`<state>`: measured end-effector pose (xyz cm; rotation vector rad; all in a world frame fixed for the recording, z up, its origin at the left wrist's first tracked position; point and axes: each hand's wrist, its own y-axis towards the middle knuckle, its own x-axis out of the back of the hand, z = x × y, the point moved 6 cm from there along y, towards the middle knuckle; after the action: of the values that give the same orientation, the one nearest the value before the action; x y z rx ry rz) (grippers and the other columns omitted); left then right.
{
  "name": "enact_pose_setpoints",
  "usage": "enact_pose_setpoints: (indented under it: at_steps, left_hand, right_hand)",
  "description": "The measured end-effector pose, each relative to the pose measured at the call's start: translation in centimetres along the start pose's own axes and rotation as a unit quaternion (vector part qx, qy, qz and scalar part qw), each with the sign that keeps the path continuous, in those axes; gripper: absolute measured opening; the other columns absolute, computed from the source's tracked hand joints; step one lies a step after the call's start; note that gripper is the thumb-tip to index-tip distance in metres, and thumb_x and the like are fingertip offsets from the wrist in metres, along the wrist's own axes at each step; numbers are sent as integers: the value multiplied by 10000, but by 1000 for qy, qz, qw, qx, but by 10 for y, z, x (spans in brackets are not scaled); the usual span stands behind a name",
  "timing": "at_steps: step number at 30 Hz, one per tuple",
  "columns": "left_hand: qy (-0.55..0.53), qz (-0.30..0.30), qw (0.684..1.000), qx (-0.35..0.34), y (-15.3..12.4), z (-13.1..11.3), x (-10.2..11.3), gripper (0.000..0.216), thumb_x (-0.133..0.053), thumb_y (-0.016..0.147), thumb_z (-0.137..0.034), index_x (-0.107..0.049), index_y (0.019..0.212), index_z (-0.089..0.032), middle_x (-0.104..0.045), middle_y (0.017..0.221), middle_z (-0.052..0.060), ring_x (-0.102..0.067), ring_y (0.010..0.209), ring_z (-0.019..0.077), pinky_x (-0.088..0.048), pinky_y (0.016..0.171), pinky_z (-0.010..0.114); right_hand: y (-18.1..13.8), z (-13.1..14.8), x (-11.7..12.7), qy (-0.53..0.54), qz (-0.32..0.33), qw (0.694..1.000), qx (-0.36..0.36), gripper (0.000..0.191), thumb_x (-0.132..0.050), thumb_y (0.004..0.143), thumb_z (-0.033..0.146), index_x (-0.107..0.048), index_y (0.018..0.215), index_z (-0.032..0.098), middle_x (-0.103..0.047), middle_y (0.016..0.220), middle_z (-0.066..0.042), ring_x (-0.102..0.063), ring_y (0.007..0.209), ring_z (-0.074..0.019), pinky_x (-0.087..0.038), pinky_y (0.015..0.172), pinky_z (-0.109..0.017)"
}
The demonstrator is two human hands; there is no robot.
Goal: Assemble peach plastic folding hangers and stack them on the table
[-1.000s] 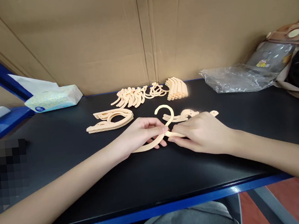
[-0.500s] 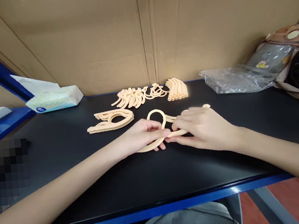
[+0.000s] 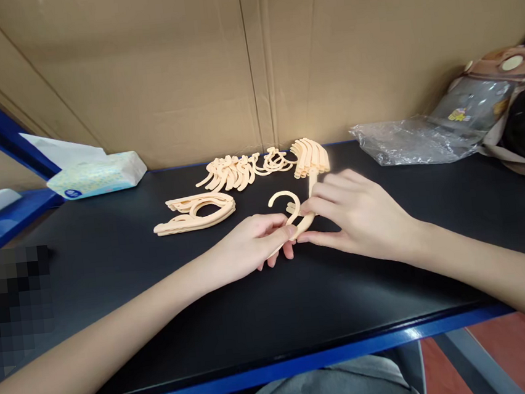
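Note:
A cream plastic folding hanger (image 3: pixel 283 194) is held between both hands above the black table, its curved hook pointing up. My left hand (image 3: pixel 263 239) pinches it near the base of the hook, thumb on top. With bent fingers, my right hand (image 3: pixel 359 212) grips one hanger arm (image 3: pixel 312 184), which points away toward the back. My fingers hide part of the joint. Small cream pieces (image 3: pixel 291 208) show partly behind the hook. Left of my hands lies a stack of folded hangers (image 3: pixel 224 213).
Along the back lie loose curved arms (image 3: pixel 230 174), several hooks (image 3: pixel 271 161) and a neat row of arm pieces (image 3: pixel 310 155). A tissue pack (image 3: pixel 102 175) stands at left. A clear plastic bag (image 3: pixel 406 143) and a bottle (image 3: pixel 471 99) are at right. Cardboard (image 3: pixel 161 64) walls the back.
The right-hand hanger arm has swung from pointing right to pointing up and away. The hook has turned, its opening now facing left. My right hand has tilted upward slightly.

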<state>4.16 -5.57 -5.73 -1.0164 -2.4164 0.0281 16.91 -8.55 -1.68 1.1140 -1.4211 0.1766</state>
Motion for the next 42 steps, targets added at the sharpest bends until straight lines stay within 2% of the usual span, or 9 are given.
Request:
enact_pose_setpoints:
  at_steps: [7,11,19,26,32,35,38,42]
  left_hand:
    - [19,-5,1000,-9,-1,-2,0,294,-424,935,-377,-554,776,-167,-607,732,-12,-497,519,82,-376,421,166]
    - [23,-8,1000,-9,-1,-3,0,295,-422,932,-370,-553,762,-168,-601,707,-18,-495,509,81,-375,429,174]
    - [23,-4,1000,-3,-1,-1,-1,302,-419,929,-411,-550,787,-179,-617,748,-17,-510,523,88,-375,424,176]
    - [51,-16,998,-23,-3,-5,-1,322,-427,932,-441,-545,794,-175,-572,693,-25,-528,528,92,-411,472,185]
    - [142,5,985,-96,-6,-13,-4,278,-478,927,-443,-611,1037,-225,-595,697,-45,-499,553,87,-361,517,183]
    - [184,13,977,-107,-7,-14,-5,249,-531,905,-437,-613,1023,-232,-592,684,-55,-489,549,87,-340,525,189]
    - [219,0,967,-128,-8,-16,-6,169,-569,895,-359,-597,1000,-229,-623,754,-47,-544,613,99,-371,591,198]
    - [326,-34,928,-175,-12,-21,-9,110,-513,925,-296,-572,960,-211,-649,879,-15,-584,716,128,-369,616,224]
  right_hand:
    - [0,-1,-1,27,-4,999,-19,420,-455,931,512,-615,996,129,-666,788,-47,-568,713,-174,-359,745,-309]
    - [0,0,-3,32,6,999,-14,416,-451,939,496,-602,1085,137,-682,844,-49,-585,763,-186,-359,764,-316]
    - [1,1,-5,59,34,998,-9,367,-461,945,451,-629,1064,147,-656,849,-49,-583,796,-187,-366,761,-326]
    - [0,-6,-11,182,82,977,-75,319,-467,944,439,-616,1079,191,-623,925,-43,-575,836,-168,-385,784,-317]
    - [-1,-14,-11,184,69,971,-137,258,-432,963,397,-588,946,193,-592,927,-45,-560,833,-170,-411,756,-297]
    - [-2,-19,-11,140,69,977,-146,155,-455,943,292,-560,890,191,-580,879,-39,-549,813,-175,-404,709,-288]
    - [-2,-23,-11,98,75,982,-140,83,-464,890,173,-528,838,187,-565,851,-35,-525,779,-169,-396,693,-284]
    - [-3,-23,-9,82,90,984,-133,104,-474,810,94,-482,812,198,-543,804,-14,-513,760,-158,-380,632,-254]
